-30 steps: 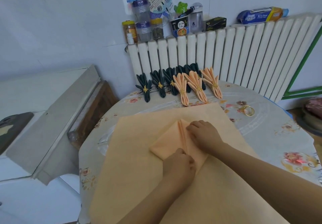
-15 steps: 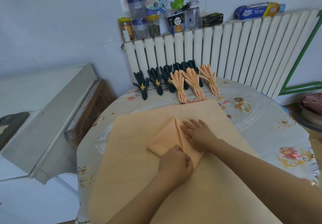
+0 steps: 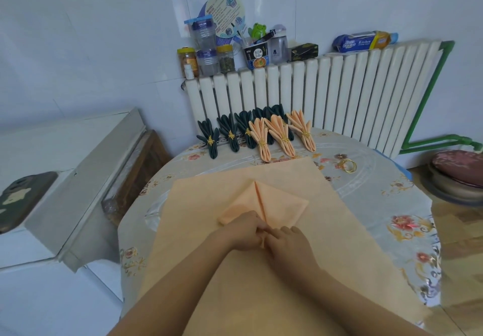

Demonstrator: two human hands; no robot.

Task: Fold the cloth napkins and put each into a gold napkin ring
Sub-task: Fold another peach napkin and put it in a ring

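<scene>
While both hands meet at the near point of a peach napkin (image 3: pixel 264 202) folded into a kite shape, the left hand (image 3: pixel 241 229) and right hand (image 3: pixel 288 241) pinch that tip with curled fingers. It lies on a larger peach cloth (image 3: pixel 209 270) spread over a round floral table (image 3: pixel 402 218). Beyond it, finished dark green napkins (image 3: pixel 230 133) and peach napkins (image 3: pixel 281 134) stand in gold rings. One loose gold ring (image 3: pixel 349 165) lies on the table to the right.
</scene>
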